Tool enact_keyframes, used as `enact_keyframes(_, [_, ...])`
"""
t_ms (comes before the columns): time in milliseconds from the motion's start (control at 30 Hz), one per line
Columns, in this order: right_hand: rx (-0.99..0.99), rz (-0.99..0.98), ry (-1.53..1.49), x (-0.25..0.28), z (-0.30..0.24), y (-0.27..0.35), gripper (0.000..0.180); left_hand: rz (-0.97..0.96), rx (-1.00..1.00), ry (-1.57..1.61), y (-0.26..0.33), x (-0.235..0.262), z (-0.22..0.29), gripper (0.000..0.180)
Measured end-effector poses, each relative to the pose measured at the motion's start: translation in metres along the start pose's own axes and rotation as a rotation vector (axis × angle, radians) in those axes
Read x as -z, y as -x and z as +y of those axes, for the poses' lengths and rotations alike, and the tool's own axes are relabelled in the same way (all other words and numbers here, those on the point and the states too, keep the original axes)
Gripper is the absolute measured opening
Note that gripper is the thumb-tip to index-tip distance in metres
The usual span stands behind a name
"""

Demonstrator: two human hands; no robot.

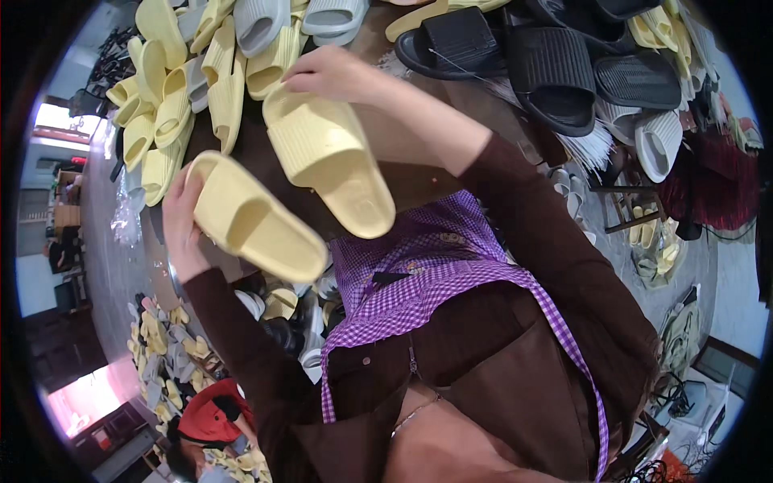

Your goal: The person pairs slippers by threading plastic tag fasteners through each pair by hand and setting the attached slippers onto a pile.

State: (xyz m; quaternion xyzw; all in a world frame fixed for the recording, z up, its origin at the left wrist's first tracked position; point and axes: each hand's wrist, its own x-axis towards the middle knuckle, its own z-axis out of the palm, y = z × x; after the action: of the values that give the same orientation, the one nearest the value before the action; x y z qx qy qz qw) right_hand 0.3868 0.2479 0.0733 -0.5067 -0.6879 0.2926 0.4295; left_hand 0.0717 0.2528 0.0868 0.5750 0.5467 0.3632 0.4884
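Note:
My left hand (182,216) is closed round the toe end of a pale yellow slide sandal (256,217), which tilts with its heel toward the lower right. A second yellow slide sandal (330,149), with a ribbed strap, hangs from my right hand (328,74). The right fingers pinch its toe end at the top, and its heel points down toward my apron. The two sandals are close together but apart, above the brown table (310,211). The undersides of both sandals are hidden.
Yellow slides (165,105) are heaped at the table's far left, with grey slides (262,24) beside them. Black slides (551,76) and a bundle of white ties (586,149) lie at the right. Another person in red (211,414) is low at the left, near a footwear pile (165,346).

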Motion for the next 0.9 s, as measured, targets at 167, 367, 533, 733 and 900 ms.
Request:
enact_keyframes(167, [0.193,0.234,0.101,-0.024,0.021,0.033,0.021,0.164,-0.209,-0.161,-0.053,-0.027,-0.047,0.037])
enact_keyframes(367, [-0.081,0.245,-0.159,0.005,0.049,0.147,0.014,0.306,-0.434,-0.289,-0.004,-0.078,-0.034,0.031])
enact_keyframes(533, [-0.352,0.342,-0.224,0.039,0.049,0.178,0.013,0.232,-0.503,-0.257,0.043,-0.121,-0.005,0.025])
enact_keyframes(733, [-0.056,0.401,0.312,0.051,0.072,0.154,0.015,0.057,-0.55,-0.245,0.075,-0.161,0.005,0.02])
enact_keyframes(900, [-0.235,0.298,0.518,0.049,0.075,0.128,0.02,0.011,-0.595,-0.274,0.089,-0.163,-0.002,0.019])
